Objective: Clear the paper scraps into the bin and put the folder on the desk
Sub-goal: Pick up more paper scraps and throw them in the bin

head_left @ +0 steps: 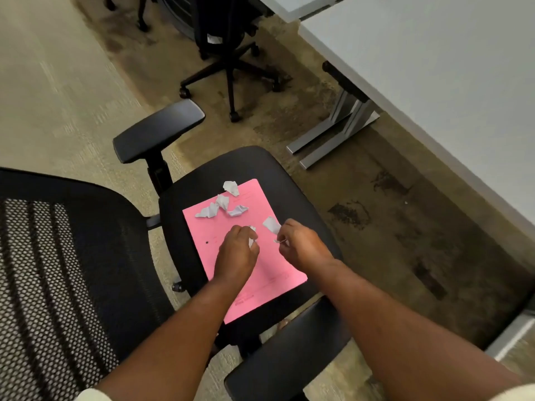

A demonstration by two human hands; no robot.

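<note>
Four paper scraps (223, 202) remain loose on the pink folder (231, 250) on the chair seat (289, 180), while further scraps are pinched in left-hand fingers (254, 237) and right-hand fingers (282, 241); gathering is judged underway, the rest needing collection before binning.

Pink folder (231, 250) on chair seat (289, 180)

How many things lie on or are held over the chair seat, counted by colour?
White paper scraps: 6, four loose, one in the left hand, one in the right hand
Pink folder: 1
Total: 7
</note>
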